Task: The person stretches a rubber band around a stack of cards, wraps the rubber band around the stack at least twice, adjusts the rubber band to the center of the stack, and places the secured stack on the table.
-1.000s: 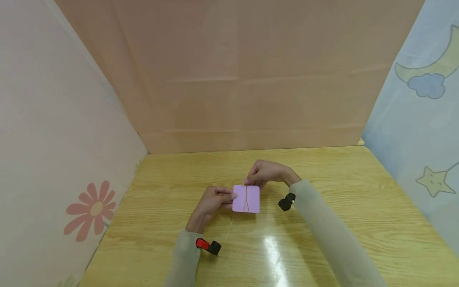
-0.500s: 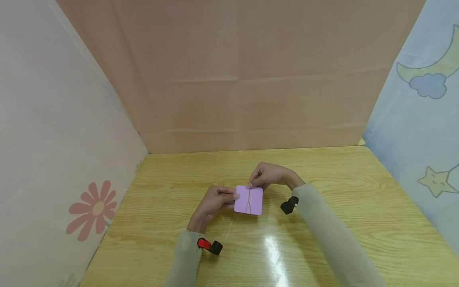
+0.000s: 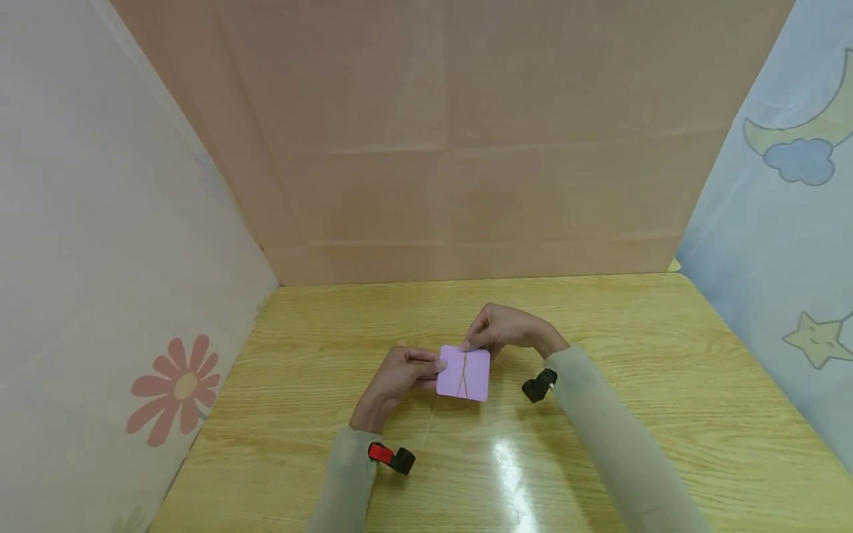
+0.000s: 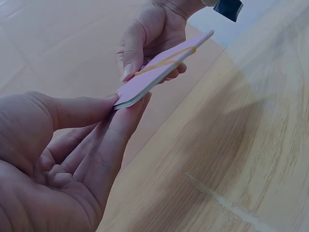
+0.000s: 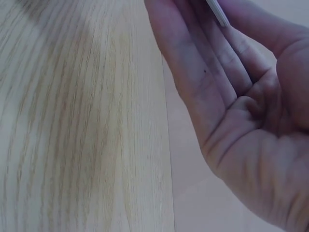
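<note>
A thin stack of pink square cards [image 3: 452, 374] with rounded corners is held up above the table. Round it runs a tan rubber band [image 3: 464, 363], a single line near the top that splits into two strands toward the bottom. My left hand [image 3: 395, 374] pinches the stack's left edge, thumb on the pink face and fingers behind. At the top edge my right hand [image 3: 505, 326] pinches the stack where the band crosses it. The left wrist view shows the layered edge of the cards [image 4: 164, 67] side-on. Only a corner of the stack [image 5: 218, 12] appears in the right wrist view.
The wooden table [image 3: 320, 326] has a bright glare streak and a thin pale mark [image 3: 429, 426] below the left hand. A tan backdrop [image 3: 440, 185] stands behind, with patterned sheets [image 3: 786, 244] along the sides. Each wrist carries a small black camera [image 3: 403, 460].
The stack and both hands have shifted slightly right and down in the head view. My right thumb has come down from just above the top edge onto the pink face.
</note>
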### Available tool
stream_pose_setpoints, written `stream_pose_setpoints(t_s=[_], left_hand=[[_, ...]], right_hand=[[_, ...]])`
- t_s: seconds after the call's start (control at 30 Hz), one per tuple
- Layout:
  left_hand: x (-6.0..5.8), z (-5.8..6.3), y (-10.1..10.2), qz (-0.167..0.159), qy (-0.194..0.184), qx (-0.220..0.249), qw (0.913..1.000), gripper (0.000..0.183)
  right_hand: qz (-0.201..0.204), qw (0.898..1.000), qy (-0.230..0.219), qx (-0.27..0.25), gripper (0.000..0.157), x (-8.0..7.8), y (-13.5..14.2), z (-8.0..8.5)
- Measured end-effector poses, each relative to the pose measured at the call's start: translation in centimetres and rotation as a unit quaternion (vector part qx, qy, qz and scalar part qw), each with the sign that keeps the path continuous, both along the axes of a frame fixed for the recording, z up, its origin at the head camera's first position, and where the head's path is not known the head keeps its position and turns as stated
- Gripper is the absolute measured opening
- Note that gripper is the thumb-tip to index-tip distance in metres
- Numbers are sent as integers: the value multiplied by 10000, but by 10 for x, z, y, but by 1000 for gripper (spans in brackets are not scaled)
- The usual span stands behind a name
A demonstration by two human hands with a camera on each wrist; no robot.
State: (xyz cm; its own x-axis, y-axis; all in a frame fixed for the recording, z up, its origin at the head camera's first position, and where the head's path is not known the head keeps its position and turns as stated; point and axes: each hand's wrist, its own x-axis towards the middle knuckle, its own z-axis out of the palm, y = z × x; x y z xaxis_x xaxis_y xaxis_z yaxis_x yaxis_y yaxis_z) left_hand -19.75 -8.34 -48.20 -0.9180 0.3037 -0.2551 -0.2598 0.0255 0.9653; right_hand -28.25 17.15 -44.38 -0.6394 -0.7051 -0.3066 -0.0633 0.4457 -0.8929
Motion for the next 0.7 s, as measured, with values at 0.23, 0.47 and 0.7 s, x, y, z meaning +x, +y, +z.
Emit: stream_pose_setpoints(t_s=[0.23,0.47,0.7], left_hand=[[-3,0,3,119,-106,28,9999,27],[-4,0,3,137,-62,42,9999,26],[-5,-1,2,185,-52,47,9998,25]], right_hand=[[-131,9997,-17,-192,17,1,3,0],[-309,9992,20,-269,17,0,2,-4],[-571,9973,146,-449,21,6,3,-10]])
